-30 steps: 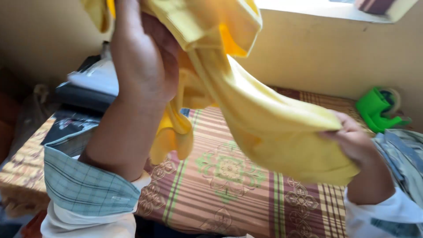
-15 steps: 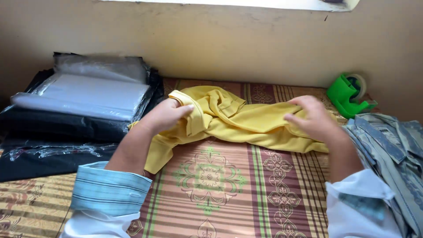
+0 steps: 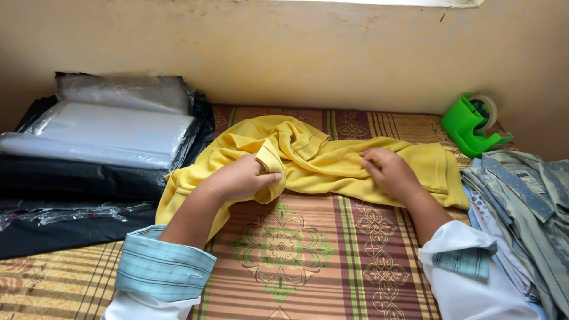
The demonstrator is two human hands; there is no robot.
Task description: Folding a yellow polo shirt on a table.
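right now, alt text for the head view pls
Both hands press a crumpled yellow shirt onto a patterned bedcover: left hand pinching a fold, right hand flat. Plastic-wrapped packages lie left, green tape dispenser right.

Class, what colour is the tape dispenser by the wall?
Bright green; the tape dispenser shows best in the head view.

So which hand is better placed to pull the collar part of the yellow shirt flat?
Left hand: it already pinches the bunched collar of the yellow shirt. The right hand rests flat on the shirt's body.
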